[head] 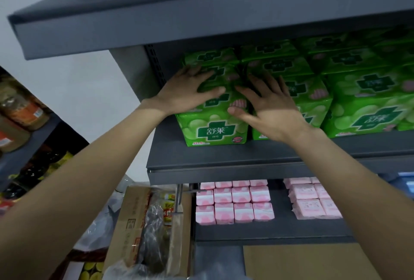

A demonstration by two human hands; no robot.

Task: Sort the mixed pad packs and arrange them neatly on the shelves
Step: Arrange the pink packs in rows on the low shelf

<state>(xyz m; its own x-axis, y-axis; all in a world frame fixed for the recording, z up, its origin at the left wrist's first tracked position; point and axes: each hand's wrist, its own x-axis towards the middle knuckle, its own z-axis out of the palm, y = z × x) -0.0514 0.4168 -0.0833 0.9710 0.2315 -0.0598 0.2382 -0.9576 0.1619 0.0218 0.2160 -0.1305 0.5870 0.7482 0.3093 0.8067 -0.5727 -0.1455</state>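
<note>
Green pad packs (215, 129) with a dark green cross logo stand in rows on the middle grey shelf (224, 158). My left hand (190, 93) lies flat with straight fingers on top of the leftmost column of packs. My right hand (266, 104) lies flat beside it, fingers spread over the gap between the first and second columns. More green packs (367, 109) fill the shelf to the right. Small pink pad packs (235, 203) sit in tidy rows on the shelf below, with a second pink group (313, 201) further right.
A grey shelf board (156, 24) overhangs above the hands. A cardboard box (134, 223) with bagged goods stands at the lower left, beside the shelf upright. Another shelf unit with jars (20, 113) is at the far left. Flat cardboard (302, 261) lies at the bottom right.
</note>
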